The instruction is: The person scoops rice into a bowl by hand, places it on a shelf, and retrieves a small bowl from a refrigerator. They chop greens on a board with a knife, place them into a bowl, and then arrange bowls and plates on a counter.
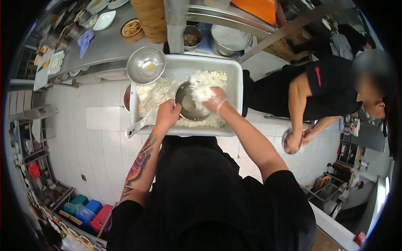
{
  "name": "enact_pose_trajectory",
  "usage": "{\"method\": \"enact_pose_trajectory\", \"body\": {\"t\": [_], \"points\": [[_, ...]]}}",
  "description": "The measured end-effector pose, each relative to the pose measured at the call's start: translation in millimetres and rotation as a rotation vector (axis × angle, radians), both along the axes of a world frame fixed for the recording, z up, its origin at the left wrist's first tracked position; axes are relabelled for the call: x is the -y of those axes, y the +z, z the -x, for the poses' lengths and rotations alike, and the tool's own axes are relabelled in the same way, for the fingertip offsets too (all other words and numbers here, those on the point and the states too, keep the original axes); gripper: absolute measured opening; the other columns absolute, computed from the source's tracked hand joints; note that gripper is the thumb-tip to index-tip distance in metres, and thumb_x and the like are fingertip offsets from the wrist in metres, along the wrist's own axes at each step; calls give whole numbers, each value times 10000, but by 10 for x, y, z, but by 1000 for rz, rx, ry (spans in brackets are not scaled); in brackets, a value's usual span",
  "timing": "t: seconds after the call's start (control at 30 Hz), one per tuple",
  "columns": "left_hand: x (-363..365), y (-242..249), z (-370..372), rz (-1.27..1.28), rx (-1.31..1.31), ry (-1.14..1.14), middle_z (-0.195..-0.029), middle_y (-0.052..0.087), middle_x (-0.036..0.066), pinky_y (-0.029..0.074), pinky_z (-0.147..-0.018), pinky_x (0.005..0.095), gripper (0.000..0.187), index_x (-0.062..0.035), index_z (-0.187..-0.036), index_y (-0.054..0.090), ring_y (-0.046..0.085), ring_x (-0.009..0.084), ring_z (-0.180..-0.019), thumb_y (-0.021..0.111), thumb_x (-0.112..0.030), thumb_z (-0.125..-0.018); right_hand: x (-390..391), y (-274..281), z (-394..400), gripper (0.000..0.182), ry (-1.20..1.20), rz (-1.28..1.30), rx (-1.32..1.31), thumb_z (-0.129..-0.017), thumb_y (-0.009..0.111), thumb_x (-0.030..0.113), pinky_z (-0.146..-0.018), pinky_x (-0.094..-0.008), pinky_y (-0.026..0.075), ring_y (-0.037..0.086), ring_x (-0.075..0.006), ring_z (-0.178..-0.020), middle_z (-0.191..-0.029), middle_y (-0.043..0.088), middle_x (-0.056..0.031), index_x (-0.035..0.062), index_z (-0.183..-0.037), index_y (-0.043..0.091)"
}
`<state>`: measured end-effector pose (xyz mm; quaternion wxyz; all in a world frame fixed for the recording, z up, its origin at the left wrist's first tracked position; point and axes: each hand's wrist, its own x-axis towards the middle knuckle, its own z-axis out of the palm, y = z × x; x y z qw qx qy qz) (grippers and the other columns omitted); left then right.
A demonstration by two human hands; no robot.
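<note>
A large white tub (237,83) holds a pale crumbly mass (150,98) at its left and along its near side. My left hand (168,113) is closed on the rim of a round metal pot (180,90) inside the tub. Over the pot's right side is my right hand (216,99), in a clear glove, with its fingers curled on a clump of white crumbly food (202,94). A white-handled scoop (140,125) lies across the tub's near left corner. At the back left corner rests a steel bowl (146,65) with a little yellow residue.
Bamboo steamers (150,19) stand on the steel counter (113,46) behind. A large pot of white stuff (231,38) is beyond the tub. At the right, a co-worker (326,83) in black has both hands at a small metal bowl (289,141).
</note>
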<state>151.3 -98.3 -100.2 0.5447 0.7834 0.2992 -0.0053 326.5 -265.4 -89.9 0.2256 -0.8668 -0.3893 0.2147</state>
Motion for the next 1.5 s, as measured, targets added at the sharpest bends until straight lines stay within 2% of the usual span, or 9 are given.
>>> {"method": "enact_pose_trajectory", "body": {"t": [0.4, 0.6, 0.7, 0.8, 1.07, 1.13, 1.17, 1.3, 1.5], "points": [[304, -305, -63, 274, 24, 174, -731, 617, 107, 610, -542, 310, 191, 52, -838, 560, 695, 199, -621, 600, -103, -941, -300, 141, 631, 861, -33, 309, -21, -745, 743, 115, -1040, -454, 467, 529, -426, -1271, -1431, 449, -229, 240, -1512, 373], [22, -504, 280, 322, 70, 284, -773, 626, 140, 626, -554, 342, 216, 85, -820, 555, 709, 222, -680, 593, -98, -927, 515, -461, -116, 989, 140, -229, -457, -770, 819, 176, -1185, -391, 333, 259, -416, -1485, -1612, 145, -308, 348, -1576, 273], [-56, -404, 408, 339, 77, 309, -820, 641, 123, 626, -581, 329, 172, 76, -922, 601, 705, 209, -692, 587, -94, -937, 471, -490, 162, 973, -162, 633, -164, -814, 739, 69, -1150, -421, 395, 159, -479, -1494, -1661, -24, -197, 393, -1572, 222], [-95, -303, 435, 390, 81, 337, -869, 650, 107, 623, -607, 305, 178, 58, -1019, 621, 693, 183, -716, 585, -98, -943, 83, -507, 499, 941, -360, 677, -118, -823, 716, 56, -1120, -457, 436, 121, -528, -1480, -1641, 38, -217, 434, -1546, 248], [-167, -153, 418, 375, 121, 359, -864, 659, 92, 613, -604, 289, 178, 56, -1017, 625, 671, 160, -678, 589, -99, -938, 447, -834, 329, 687, -382, 292, -203, -743, 716, -17, -941, -380, 543, 570, -274, -1223, -1419, 491, -180, 274, -1351, 579], [-193, -137, 409, 382, 117, 347, -883, 673, 99, 615, -610, 289, 173, 50, -1025, 624, 685, 170, -700, 573, -93, -942, 702, -712, 126, 620, -517, -61, -939, -737, 765, 45, -894, -347, 543, 627, -205, -1077, -1199, 651, -128, 185, -1320, 612], [-191, -142, 420, 399, 98, 337, -902, 687, 107, 618, -616, 289, 171, 45, -1033, 623, 699, 179, -722, 557, -88, -947, 741, -720, 85, 621, -466, -5, -724, -739, 821, 133, -883, -321, 533, 630, -167, -987, -1126, 679, -84, 133, -1323, 607], [-126, -298, 325, 425, 55, 312, -889, 694, 105, 620, -626, 298, 168, 39, -1030, 634, 709, 185, -729, 556, -84, -945, 606, 176, 131, 628, -408, -394, -916, -759, 833, 207, -908, -335, 529, 631, -174, -1015, -1139, 678, -94, 118, -1334, 596], [278, -267, -55, 456, 156, 242, -840, 681, 95, 635, -651, 338, 95, 28, -931, 628, 704, 186, -707, 556, -33, -921, -69, 370, 452, 625, -100, 27, -48, -833, 728, 103, -1137, -373, 389, 416, -390, -1386, -1485, 414, -260, 194, -1421, 537]]}}
